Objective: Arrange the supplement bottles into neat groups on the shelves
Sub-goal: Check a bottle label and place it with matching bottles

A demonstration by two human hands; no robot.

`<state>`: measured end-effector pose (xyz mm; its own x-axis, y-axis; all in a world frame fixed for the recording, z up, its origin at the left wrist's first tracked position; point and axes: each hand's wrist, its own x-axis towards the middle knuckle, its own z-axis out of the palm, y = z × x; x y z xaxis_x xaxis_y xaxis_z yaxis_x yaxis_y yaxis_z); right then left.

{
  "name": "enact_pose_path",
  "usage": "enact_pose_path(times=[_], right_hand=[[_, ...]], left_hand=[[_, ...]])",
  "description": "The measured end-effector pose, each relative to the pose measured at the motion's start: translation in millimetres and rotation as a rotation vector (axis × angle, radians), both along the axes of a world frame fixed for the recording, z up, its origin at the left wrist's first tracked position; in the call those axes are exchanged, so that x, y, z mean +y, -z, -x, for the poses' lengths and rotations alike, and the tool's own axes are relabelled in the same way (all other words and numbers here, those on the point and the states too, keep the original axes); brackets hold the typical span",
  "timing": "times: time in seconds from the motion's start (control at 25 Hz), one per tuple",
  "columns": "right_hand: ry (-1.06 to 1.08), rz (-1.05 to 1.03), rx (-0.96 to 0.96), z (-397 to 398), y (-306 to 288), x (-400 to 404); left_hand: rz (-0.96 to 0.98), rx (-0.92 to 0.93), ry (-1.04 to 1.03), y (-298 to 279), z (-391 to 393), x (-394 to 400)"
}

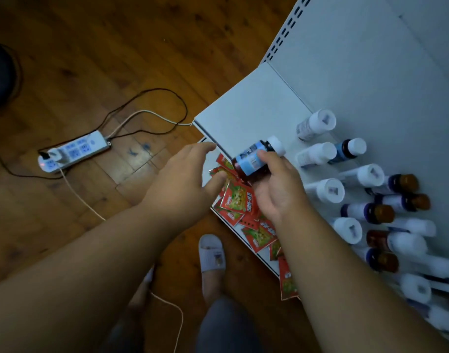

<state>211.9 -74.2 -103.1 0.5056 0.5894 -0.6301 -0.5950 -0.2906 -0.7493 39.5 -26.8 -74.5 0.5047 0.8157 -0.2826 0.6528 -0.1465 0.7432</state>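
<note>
My right hand grips an amber bottle with a blue label and white cap, tilted above the front left corner of the white shelf. To its left, my left hand hovers with fingers spread, holding nothing, its fingertips close to the bottle's base. Several supplement bottles stand on the shelf to the right: white ones such as the one at the back, a dark bottle with a blue label, and amber-capped ones.
Red snack sachets lie heaped on a lower shelf under my hands. A white power strip with cables lies on the wooden floor at left. My foot in a white slipper stands by the shelf base.
</note>
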Motion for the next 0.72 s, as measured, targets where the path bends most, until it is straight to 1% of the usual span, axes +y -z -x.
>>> enact_pose_path(times=[0.04, 0.12, 0.2, 0.24, 0.32, 0.4, 0.48, 0.6, 0.72], right_hand=[[-0.033, -0.011, 0.139, 11.3, -20.2, -5.4], [-0.097, -0.009, 0.29, 37.7, -68.6, -15.6], [-0.157, -0.003, 0.329, 64.7, -124.9, -25.2], [-0.179, -0.003, 0.308, 77.8, -155.5, -31.8], [-0.21, -0.01, 0.227, 100.0, -215.0, -49.0], [-0.203, -0.045, 0.148, 114.4, -271.1, -68.0], [-0.171, -0.092, 0.008, 119.6, -318.6, -82.4], [-0.001, -0.246, -0.224, 114.4, -388.2, -114.5], [0.134, -0.352, -0.437, 97.6, -439.4, -160.1]], left_hand=[[0.022, -0.031, -0.035, -18.0, 14.5, -3.4], [0.065, -0.077, -0.074, -60.7, 45.0, -14.8], [0.088, -0.102, -0.077, -109.1, 71.8, -27.6], [0.108, -0.107, -0.057, -137.7, 82.7, -34.7], [0.109, -0.124, 0.026, -195.6, 98.8, -49.6], [0.046, -0.139, 0.154, -250.0, 107.4, -60.7], [-0.006, -0.132, 0.251, -293.5, 108.2, -65.7], [-0.058, -0.163, 0.377, -353.8, 96.5, -78.2], [-0.095, -0.194, 0.537, -400.5, 69.1, -105.0]])
